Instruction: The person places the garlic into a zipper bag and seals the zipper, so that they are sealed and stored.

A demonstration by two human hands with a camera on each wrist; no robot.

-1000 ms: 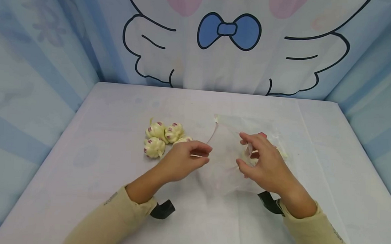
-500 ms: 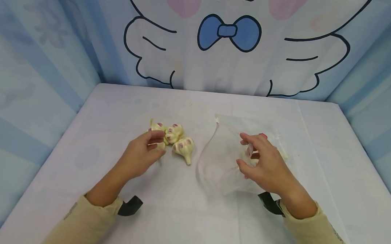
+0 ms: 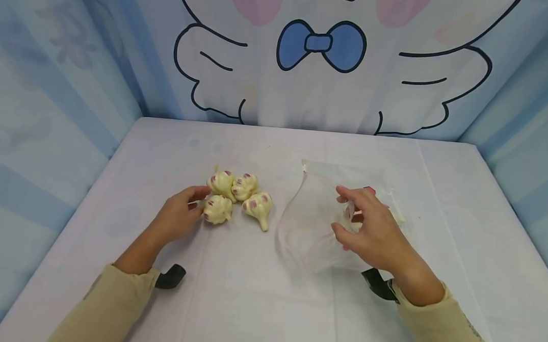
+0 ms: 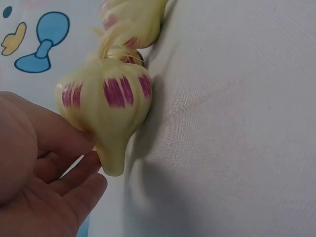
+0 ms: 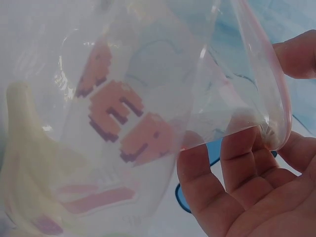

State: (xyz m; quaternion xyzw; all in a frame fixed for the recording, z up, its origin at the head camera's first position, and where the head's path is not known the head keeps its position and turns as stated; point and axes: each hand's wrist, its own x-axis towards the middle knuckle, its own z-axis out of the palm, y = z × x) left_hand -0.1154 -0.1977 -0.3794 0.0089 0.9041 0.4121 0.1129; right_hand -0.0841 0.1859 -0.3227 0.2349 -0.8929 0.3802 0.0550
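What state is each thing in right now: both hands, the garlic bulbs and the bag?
left hand: fingers curled around the nearest garlic bulb, which rests on the table.
other three garlic bulbs: loose on the table, clustered together.
right hand: pinching the rim of the plastic zip bag.
plastic zip bag: mouth held open, lying on the table.
garlic bulb in bag: already inside.
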